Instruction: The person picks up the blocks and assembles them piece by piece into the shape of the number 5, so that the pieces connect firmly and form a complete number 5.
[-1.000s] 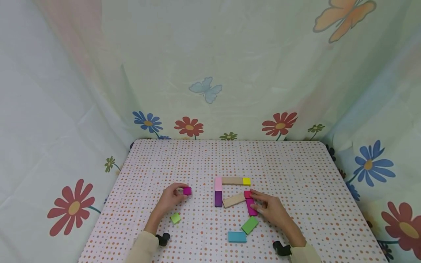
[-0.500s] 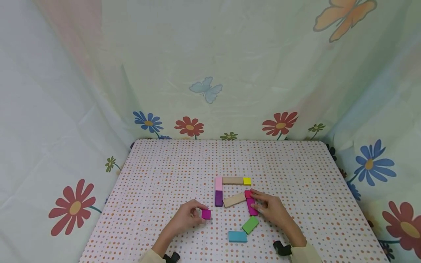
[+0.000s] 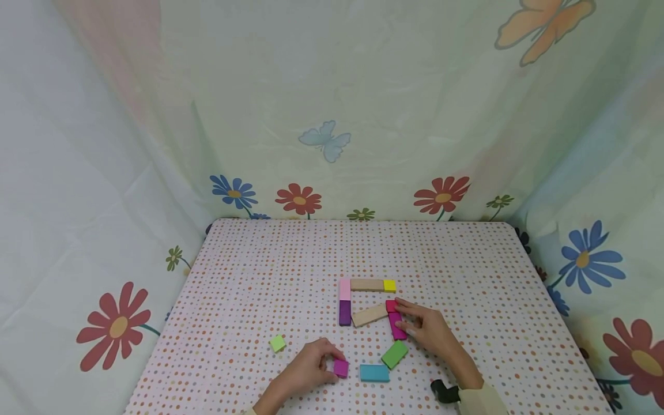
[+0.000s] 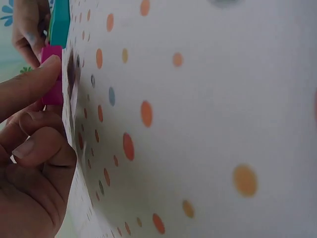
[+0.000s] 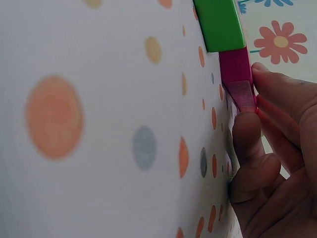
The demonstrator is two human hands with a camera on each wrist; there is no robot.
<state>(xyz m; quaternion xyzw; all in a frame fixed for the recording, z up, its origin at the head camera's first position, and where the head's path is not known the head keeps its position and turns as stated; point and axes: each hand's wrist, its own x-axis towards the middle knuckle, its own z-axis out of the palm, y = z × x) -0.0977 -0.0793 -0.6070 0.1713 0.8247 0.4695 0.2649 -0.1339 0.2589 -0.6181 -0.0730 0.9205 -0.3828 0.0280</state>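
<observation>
Between thumb and fingers of my left hand (image 3: 309, 369), a magenta cube (image 3: 340, 369) is pinched, just left of a blue block (image 3: 374, 373) and apart from it. The left wrist view shows the same magenta cube (image 4: 53, 94) at the fingertips. My right hand (image 3: 433, 331) holds the right side of a row of blocks: its fingers lie at a red-pink cube (image 3: 391, 306) and its thumb at a longer magenta block (image 3: 396, 326). A green block (image 3: 395, 354) sits at an angle between the magenta block and the blue one.
Beyond the hands, a pink block (image 3: 344, 289), a purple block (image 3: 344, 313), two bare wooden blocks (image 3: 367, 285) and a yellow cube (image 3: 389, 286) adjoin in a bent line. A lime cube (image 3: 277, 343) stands alone on the dotted table (image 3: 249, 259).
My left hand has carried the magenta cube right and toward me, to near the blue block. The lime cube, hidden half a second ago, shows again. My right hand has stayed in place.
</observation>
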